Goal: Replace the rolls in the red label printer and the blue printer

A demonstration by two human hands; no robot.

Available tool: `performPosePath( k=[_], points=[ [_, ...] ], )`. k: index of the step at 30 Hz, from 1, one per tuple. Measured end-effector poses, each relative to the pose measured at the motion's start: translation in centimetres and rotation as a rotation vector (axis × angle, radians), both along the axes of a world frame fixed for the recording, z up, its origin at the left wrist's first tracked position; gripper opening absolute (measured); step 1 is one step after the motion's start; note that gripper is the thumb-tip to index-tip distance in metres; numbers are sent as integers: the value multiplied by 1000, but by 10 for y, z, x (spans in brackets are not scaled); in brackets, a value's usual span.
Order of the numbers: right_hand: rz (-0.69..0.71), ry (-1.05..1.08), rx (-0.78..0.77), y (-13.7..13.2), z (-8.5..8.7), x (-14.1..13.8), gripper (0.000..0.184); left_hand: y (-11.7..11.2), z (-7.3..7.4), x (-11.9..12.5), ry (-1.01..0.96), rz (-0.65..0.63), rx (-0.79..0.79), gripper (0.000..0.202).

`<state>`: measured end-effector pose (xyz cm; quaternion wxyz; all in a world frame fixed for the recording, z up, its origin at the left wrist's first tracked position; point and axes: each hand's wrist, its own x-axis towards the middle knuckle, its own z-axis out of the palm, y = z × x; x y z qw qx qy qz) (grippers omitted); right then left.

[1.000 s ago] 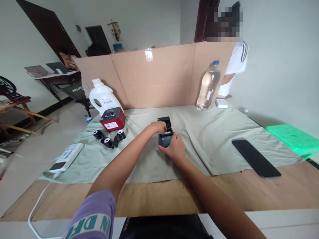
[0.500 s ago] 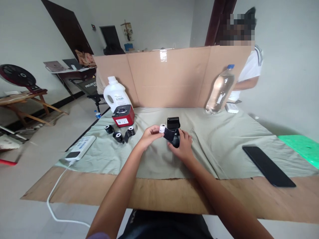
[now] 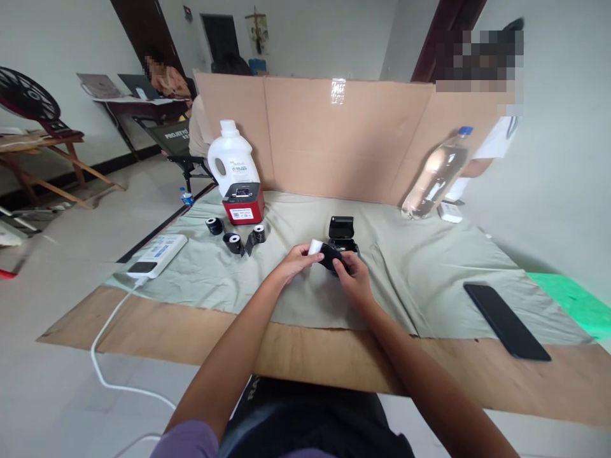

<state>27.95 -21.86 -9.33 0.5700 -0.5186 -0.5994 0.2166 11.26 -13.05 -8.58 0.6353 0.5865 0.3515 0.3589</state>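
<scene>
My left hand [image 3: 294, 262] pinches a small white roll [image 3: 314, 246] a little above the grey-green cloth [image 3: 420, 273]. A black strip [image 3: 328, 257] runs from the roll to my right hand [image 3: 352, 275], whose fingers are closed on the strip's other end. Just behind both hands stands a small black printer [image 3: 340, 230] with its lid tipped up and open. Neither hand touches the printer.
At the back left stand a red printer [image 3: 243, 203] and a white jug [image 3: 232, 157], with three black rolls [image 3: 233, 242] in front. A white charger block [image 3: 157, 254] lies left, a black phone [image 3: 506, 321] right, a water bottle [image 3: 436, 173] by the cardboard wall [image 3: 334, 140]. A person stands behind it.
My left hand has taken the white roll out of the open printer and drawn it toward me. My right hand left the printer body and now grips the black strip.
</scene>
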Motion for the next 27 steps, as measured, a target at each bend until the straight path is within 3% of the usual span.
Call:
performPosePath(
  k=[8, 13, 16, 24, 27],
  points=[
    [-85, 61, -16, 2, 1, 1, 26, 5, -5, 2, 17, 72, 62, 65],
    [-62, 69, -34, 1, 2, 0, 26, 8, -7, 3, -72, 79, 37, 53],
    [-19, 75, -40, -1, 2, -1, 24, 9, -5, 2, -116, 151, -1, 52],
    [45, -15, -18, -6, 5, -6, 19, 18, 16, -15, -336, 380, -135, 44],
    [56, -40, -22, -6, 4, -7, 18, 19, 26, -26, -411, 426, -118, 39]
  ],
)
